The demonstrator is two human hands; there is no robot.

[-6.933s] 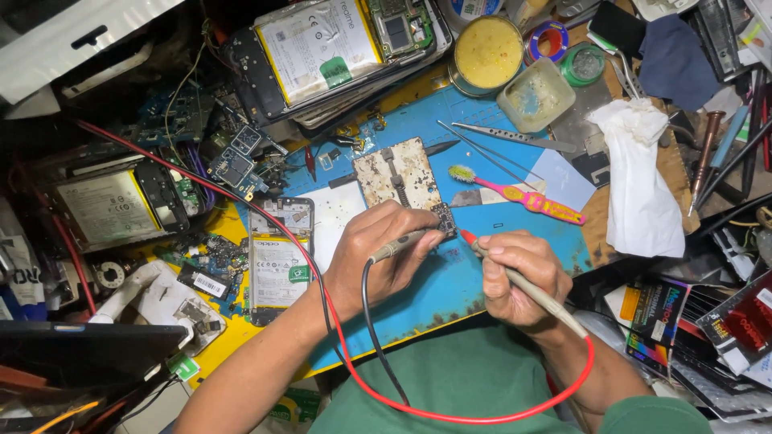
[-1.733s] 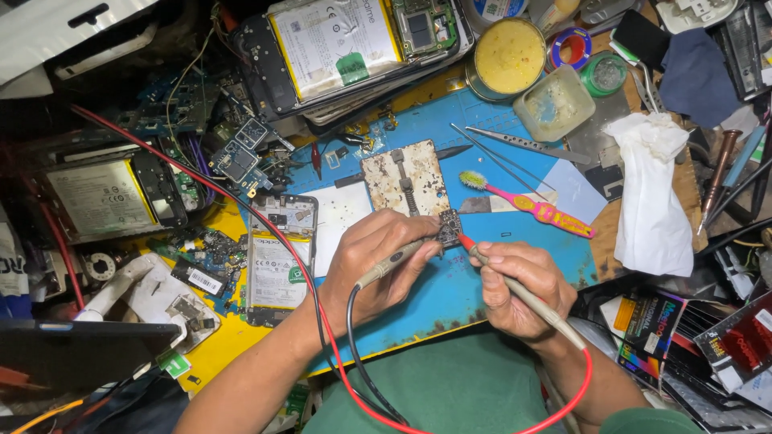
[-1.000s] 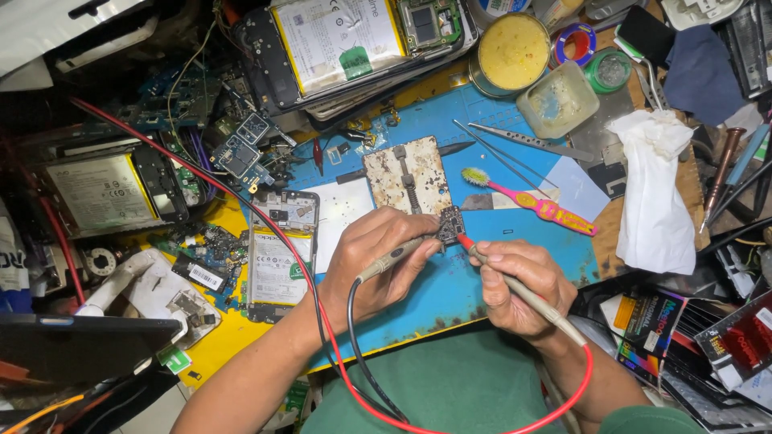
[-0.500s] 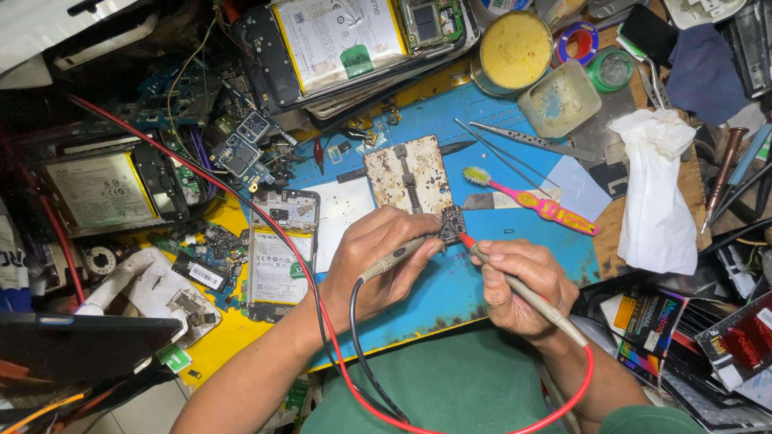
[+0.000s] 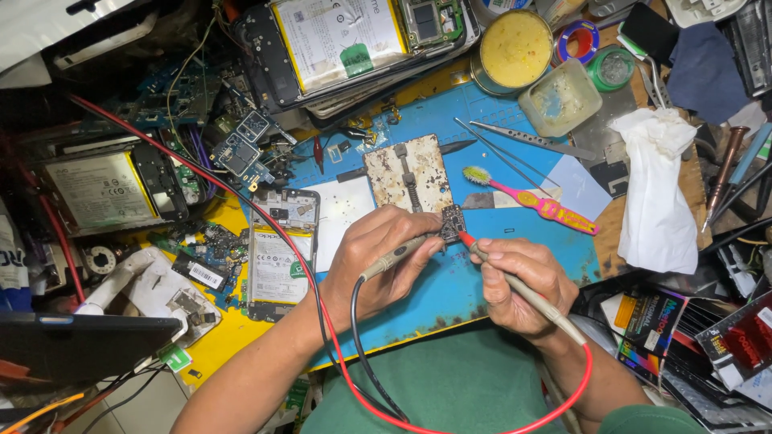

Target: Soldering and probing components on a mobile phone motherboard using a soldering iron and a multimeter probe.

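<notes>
Red-tipped and black-wired probes (image 5: 515,277) (image 5: 394,259) were gripped in closed right (image 5: 523,285) and left hands (image 5: 378,261), pressed onto a small, seemingly fragile dark circuit board (image 5: 452,223), best held by its edges.

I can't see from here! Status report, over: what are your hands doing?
Left hand pinches black-wired probe; right hand pinches red-wired probe. Both tips on small circuit board. Nothing blocking.

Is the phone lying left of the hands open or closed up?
Open: the phone has its back cover off, with battery and circuit board exposed.
</notes>
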